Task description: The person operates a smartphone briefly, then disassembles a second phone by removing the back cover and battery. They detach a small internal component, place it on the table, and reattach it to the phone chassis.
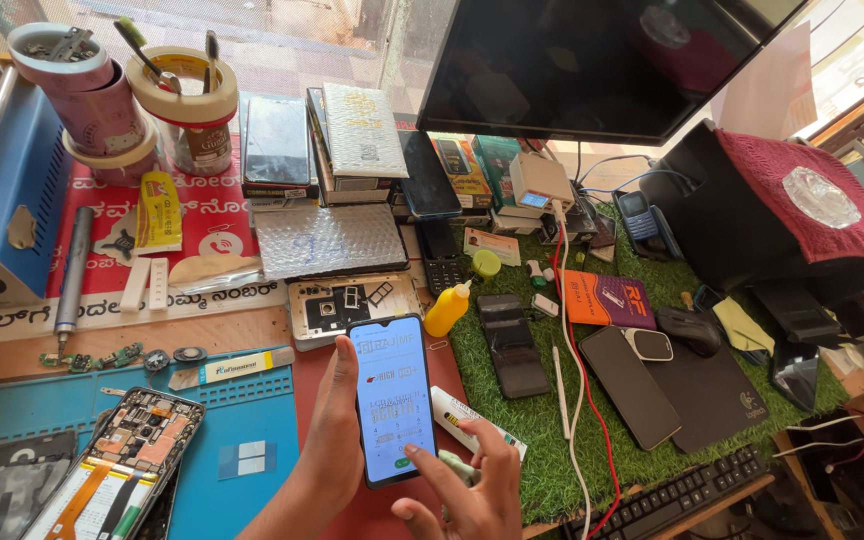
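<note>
The left hand (337,420) grips a smartphone (392,398) by its edges and holds it upright above the red part of the desk (252,330), with the lit screen facing the camera. The screen shows a pale blue page with dark lines. The right hand (467,495) is loosely curled, holds nothing, and its index finger points at the lower right corner of the smartphone, very near the screen; I cannot tell if it touches.

Just right of the smartphone lies a white tube (472,420), partly behind the right hand. Behind the smartphone, toward the monitor (592,60), a yellow squeeze bottle (447,310) stands at the edge of the green grass mat (552,440). Also behind the smartphone a bare phone frame (347,305) lies flat. Left of the smartphone is a blue work mat (242,410), and on it an opened phone (122,455) shows its inner boards and orange cables. Right of the smartphone, on the grass mat, 2 dark phones (512,345) lie flat, with a red and white cable (577,380) between them.
</note>
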